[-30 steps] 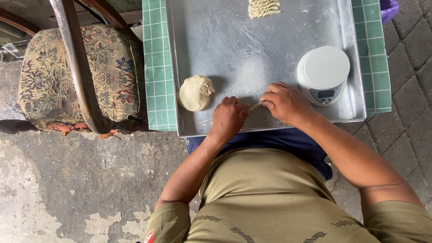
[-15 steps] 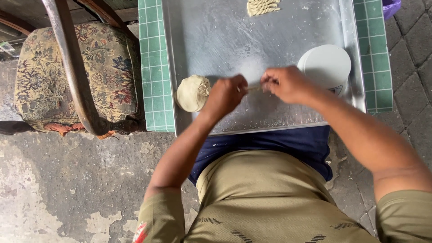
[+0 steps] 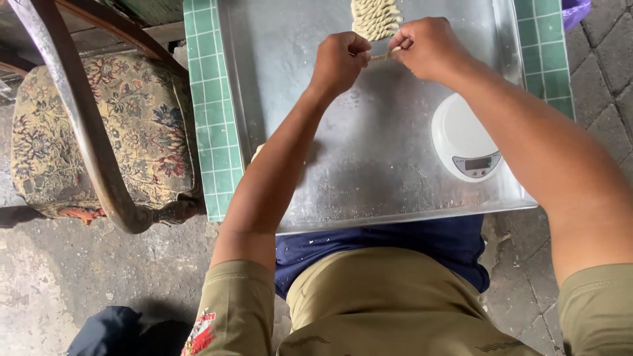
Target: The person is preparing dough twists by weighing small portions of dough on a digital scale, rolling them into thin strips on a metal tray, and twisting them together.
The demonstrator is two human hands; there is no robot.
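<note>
My left hand (image 3: 339, 59) and my right hand (image 3: 428, 46) reach to the far part of a floured metal tray (image 3: 369, 171), each pinching one end of a thin twisted dough strip (image 3: 384, 55) stretched between them. Just beyond the strip lies a row of several finished twisted dough pieces (image 3: 376, 16) at the tray's far edge. A pale dough ball (image 3: 257, 151) is almost wholly hidden under my left forearm. A round white kitchen scale (image 3: 465, 138) sits on the tray under my right forearm.
The tray rests on a green gridded cutting mat (image 3: 204, 112). A wooden chair with a floral cushion (image 3: 99, 138) stands to the left. A purple bag corner (image 3: 573, 10) shows at the top right. Concrete and paving stones lie around.
Both hands moved from the tray's near edge to its far part, carrying the dough strip toward the row of twisted pieces. The dough ball is now covered by my left forearm.
</note>
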